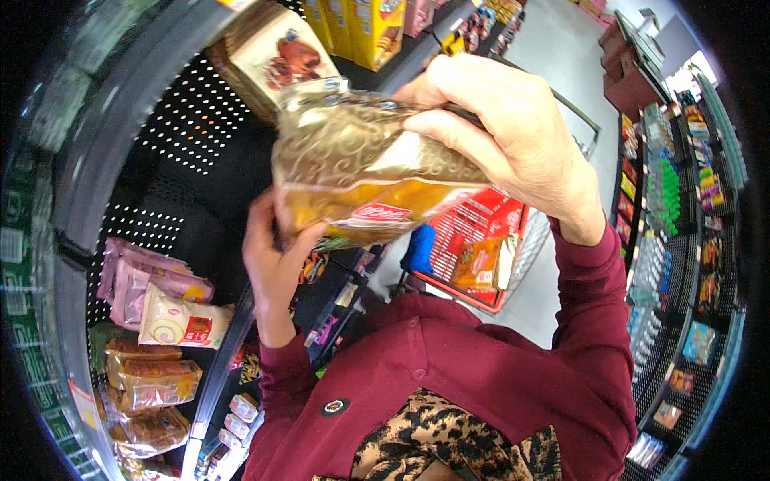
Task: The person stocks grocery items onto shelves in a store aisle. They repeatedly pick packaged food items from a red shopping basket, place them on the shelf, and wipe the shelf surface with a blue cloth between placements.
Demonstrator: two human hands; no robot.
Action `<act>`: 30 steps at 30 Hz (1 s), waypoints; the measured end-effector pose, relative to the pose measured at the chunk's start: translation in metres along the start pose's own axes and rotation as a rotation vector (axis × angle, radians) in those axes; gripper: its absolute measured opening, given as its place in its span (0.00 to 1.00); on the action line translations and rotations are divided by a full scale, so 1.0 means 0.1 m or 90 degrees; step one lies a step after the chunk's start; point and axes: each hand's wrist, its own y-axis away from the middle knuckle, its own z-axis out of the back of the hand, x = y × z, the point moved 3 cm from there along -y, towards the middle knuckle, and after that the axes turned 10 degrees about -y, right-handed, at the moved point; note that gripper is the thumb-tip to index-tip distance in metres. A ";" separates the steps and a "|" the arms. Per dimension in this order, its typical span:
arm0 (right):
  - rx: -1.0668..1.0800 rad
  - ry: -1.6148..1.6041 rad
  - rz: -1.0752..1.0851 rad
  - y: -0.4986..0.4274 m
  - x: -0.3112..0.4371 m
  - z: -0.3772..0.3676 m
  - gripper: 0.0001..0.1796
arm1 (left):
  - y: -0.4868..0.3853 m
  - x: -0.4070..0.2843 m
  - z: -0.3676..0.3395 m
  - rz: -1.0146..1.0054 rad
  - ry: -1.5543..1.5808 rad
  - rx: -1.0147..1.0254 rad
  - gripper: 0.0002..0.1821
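Observation:
A large gold and orange plastic food package [379, 168] is held up in front of my chest. My right hand [505, 132] pinches its top edge between thumb and fingers. At its lower left side, my left hand [280, 252] supports it with the thumb across the front. Beneath the package, a red shopping basket [499, 210] holds a similar orange and gold package [483, 263] and a blue item [419, 249]. The basket is partly hidden by the raised package and my right hand.
Black perforated shelving [180, 198] on the left bears pink bags [144, 276], a cream bag [183, 321] and brown packages [159, 382]. A cream box [280, 57] and yellow boxes [367, 27] stand at the top. Another stocked shelf [680, 258] curves along the right, across the aisle.

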 end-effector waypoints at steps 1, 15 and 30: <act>0.022 0.030 -0.027 0.14 -0.06 0.04 0.10 | -0.07 -0.01 -0.20 -0.079 -0.034 0.035 0.32; -0.138 -0.012 -0.811 3.70 -1.55 -1.25 0.11 | 0.19 0.54 -0.93 0.035 -0.035 0.167 0.18; -0.155 0.022 -0.997 5.39 -1.90 -2.68 0.13 | 0.17 0.74 -0.88 0.067 -0.091 0.093 0.14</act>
